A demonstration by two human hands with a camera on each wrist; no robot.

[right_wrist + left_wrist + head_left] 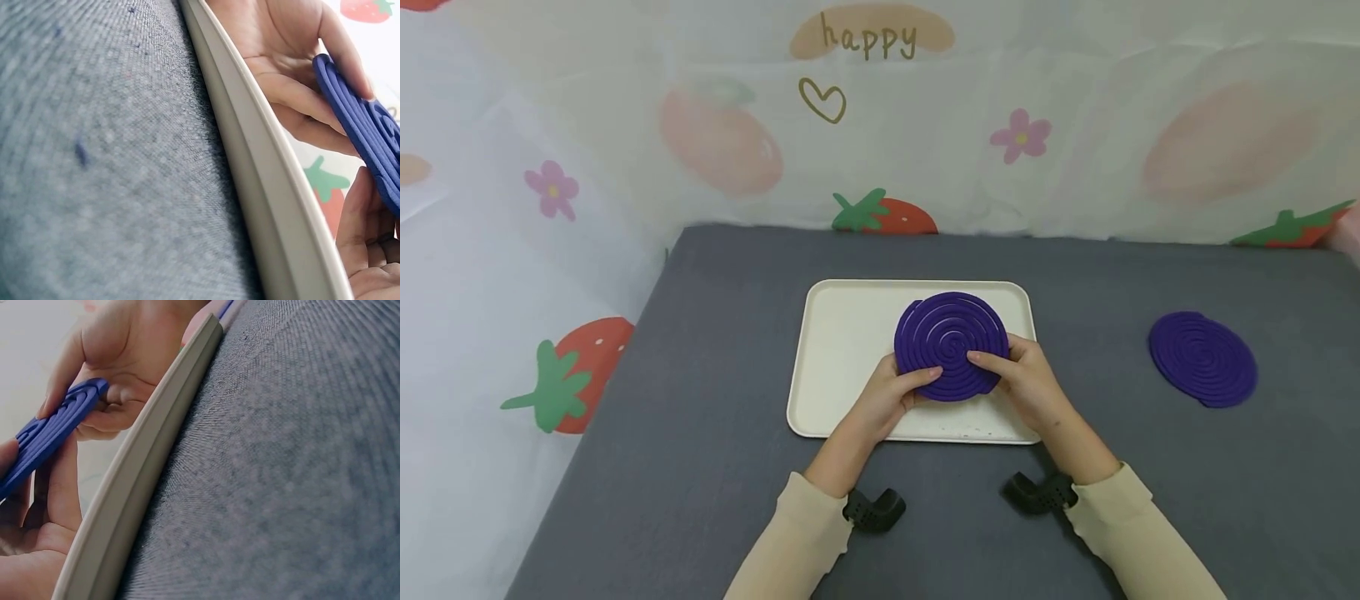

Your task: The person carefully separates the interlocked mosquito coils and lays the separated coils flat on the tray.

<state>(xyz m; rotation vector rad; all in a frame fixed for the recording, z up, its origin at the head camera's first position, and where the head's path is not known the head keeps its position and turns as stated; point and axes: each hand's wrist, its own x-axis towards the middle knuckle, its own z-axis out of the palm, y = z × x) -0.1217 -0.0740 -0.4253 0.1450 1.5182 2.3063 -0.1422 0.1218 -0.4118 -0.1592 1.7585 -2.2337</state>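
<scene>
A round purple disc (951,333), wound from a cord in a spiral like coiled modelling clay, is held up over a cream tray (842,350). My left hand (889,395) pinches its lower left edge, thumb on top and fingers underneath. At the lower right edge my right hand (1028,375) grips it the same way, its thumb nearer the centre. Seen side-on in the left wrist view, the disc (56,431) is thin and tilted. In the right wrist view the coil (353,119) is raised above the tray's rim (262,144). Undersides of the fingers are partly hidden.
A second purple spiral disc (1202,358) lies on the grey tablecloth (700,350) to the right of the tray. Small dark specks dot the tray's front edge. A white curtain (1097,150) with strawberries and flowers hangs behind and at the left.
</scene>
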